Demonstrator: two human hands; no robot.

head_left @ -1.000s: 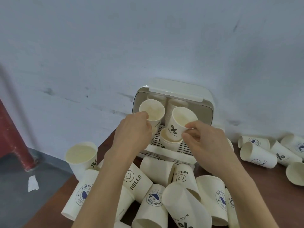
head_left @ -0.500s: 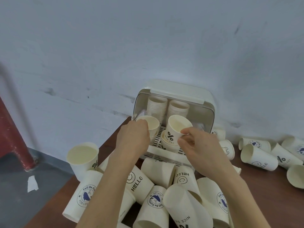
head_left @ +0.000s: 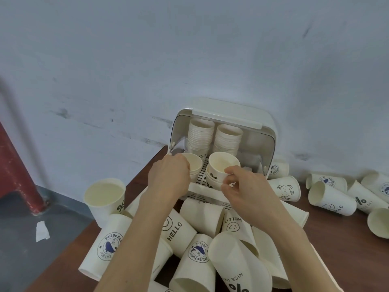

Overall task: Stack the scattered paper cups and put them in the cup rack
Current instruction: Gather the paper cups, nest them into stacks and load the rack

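Paper cups (head_left: pixel 223 165) have sunk lower onto the front stacks in the cup rack (head_left: pixel 264 144); our left hand (head_left: pixel 168 178) and right hand (head_left: pixel 244 186) each grip one; seating nearly done.

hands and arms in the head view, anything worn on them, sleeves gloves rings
Nothing worn shows. The left hand and right hand have no gloves, and no rings, watch or bands are visible. Both forearms are uncovered down to the frame's bottom edge; no sleeve enters the view.
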